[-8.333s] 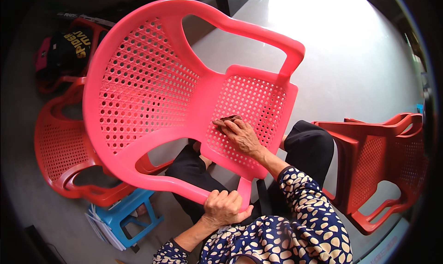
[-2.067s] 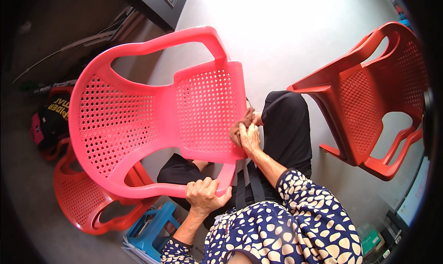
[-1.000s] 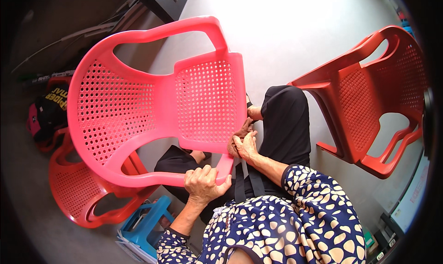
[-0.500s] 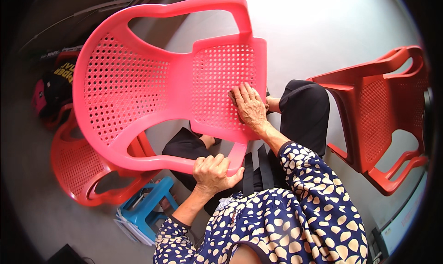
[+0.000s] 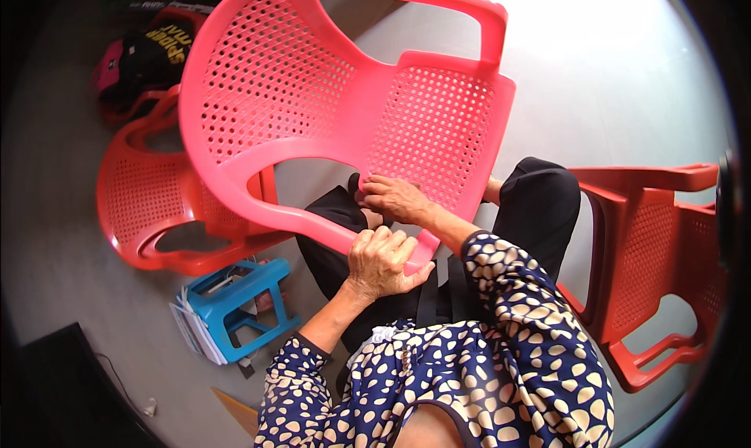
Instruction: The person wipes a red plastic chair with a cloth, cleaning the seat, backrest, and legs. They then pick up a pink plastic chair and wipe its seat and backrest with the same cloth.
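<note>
A pink plastic armchair (image 5: 438,127) with a perforated seat and back is tilted in front of me, its back toward the upper left. My left hand (image 5: 383,264) is wrapped round its near armrest, close to the front bend. My right hand (image 5: 399,200) presses on the near side of the seat, its fingers bent at the rear corner beside the armrest opening. The brown cloth seen under this hand earlier is largely hidden now; a dark bit shows past the fingertips, but I cannot tell whether it is cloth or shoe.
Red plastic chairs stand at the left (image 5: 149,190) and right (image 5: 645,268). A blue stool (image 5: 242,291) with papers beside it sits at lower left. Further back lies a black bag (image 5: 145,61) with yellow print. A black flat panel (image 5: 78,385) is at the lower left edge.
My right hand has slid from the seat's front part to its near rear corner. The pink chair has shifted right in view and turned slightly clockwise. My left hand keeps its armrest hold.
</note>
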`<state>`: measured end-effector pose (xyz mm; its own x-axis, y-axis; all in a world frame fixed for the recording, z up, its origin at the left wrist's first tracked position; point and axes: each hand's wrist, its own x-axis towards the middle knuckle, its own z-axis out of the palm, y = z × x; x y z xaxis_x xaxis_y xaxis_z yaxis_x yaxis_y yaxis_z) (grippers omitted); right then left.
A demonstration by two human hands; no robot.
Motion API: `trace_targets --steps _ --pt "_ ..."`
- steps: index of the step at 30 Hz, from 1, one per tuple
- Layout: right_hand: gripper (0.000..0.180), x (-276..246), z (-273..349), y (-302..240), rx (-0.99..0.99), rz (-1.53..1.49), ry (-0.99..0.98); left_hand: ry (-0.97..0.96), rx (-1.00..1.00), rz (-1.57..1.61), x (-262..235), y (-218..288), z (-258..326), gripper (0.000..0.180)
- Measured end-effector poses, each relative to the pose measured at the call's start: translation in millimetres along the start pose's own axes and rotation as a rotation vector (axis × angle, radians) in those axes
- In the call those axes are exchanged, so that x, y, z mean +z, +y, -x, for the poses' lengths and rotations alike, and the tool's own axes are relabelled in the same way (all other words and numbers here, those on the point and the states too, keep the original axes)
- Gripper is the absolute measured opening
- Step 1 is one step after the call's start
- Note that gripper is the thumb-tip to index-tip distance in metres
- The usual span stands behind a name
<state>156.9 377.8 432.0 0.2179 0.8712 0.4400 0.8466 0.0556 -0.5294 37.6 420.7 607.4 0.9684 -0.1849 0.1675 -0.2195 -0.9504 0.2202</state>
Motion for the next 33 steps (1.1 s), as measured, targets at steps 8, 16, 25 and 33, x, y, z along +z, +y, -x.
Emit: trace_targets --steps 8,16,25,33 --pt "0.029 -85 79 4 0.504 -0.424 -0.234 0.648 -0.350 0.108 -24 -5 28 0.047" --pt "0.019 -99 54 -99 0.732 -1.138 0.061 0.952 -1.260 1.666 18 4 35 0.035" --pt "0.009 -28 67 -59 0.623 -1.230 0.239 1.048 -1.374 1.255 47 20 8 0.039" --pt "0.017 -82 57 -107 0.822 -0.869 0.266 1.103 -1.290 1.327 50 19 14 0.044"
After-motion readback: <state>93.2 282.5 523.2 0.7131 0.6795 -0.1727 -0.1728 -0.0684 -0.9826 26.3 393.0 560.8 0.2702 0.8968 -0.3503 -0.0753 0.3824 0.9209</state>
